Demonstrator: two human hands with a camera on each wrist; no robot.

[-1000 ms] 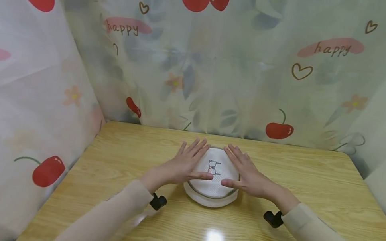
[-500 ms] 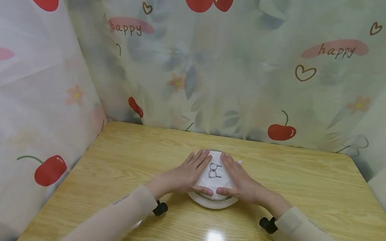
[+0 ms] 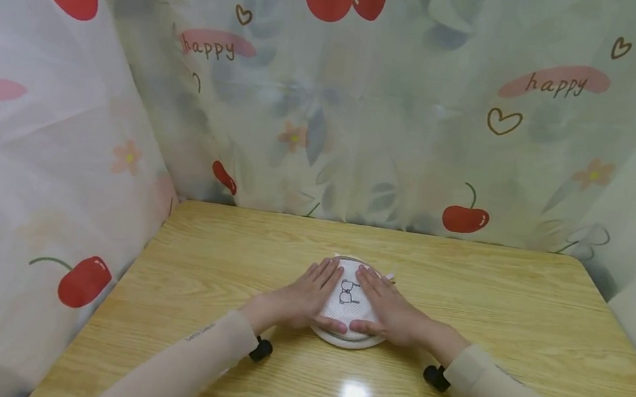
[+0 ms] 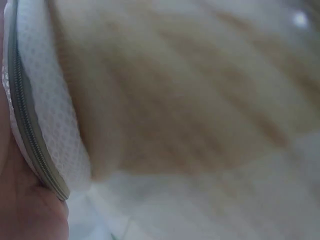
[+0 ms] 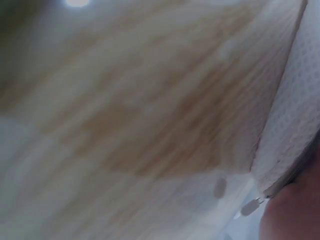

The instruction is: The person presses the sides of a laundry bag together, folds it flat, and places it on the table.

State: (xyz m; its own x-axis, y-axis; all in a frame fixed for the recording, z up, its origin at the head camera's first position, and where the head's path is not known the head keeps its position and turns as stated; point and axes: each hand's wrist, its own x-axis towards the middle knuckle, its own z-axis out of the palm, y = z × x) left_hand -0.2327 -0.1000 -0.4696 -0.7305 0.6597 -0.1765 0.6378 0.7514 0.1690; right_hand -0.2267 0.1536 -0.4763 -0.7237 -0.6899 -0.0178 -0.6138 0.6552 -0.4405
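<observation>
A round white mesh laundry bag (image 3: 347, 314) with a grey zipper lies on the table, printed with a small dark outline drawing. My left hand (image 3: 306, 298) presses on its left side with straight fingers. Across from it, my right hand (image 3: 396, 311) presses on the right side, fingers also straight. Both thumbs point inward near the front edge, tips close together. In the left wrist view the zipper (image 4: 30, 120) runs around the bag's side beside the hand. A zipper pull (image 5: 250, 206) hangs at the bag's edge in the right wrist view.
The bag rests on a wood-grain table (image 3: 217, 246). Behind and at the sides hangs a pale curtain (image 3: 358, 111) with cherries, hearts and lettering. A small black device (image 3: 437, 377) sits under each wrist.
Both hands have come down on the bag and nearer the front of the table. The bag looks flatter, with less of its side wall showing.
</observation>
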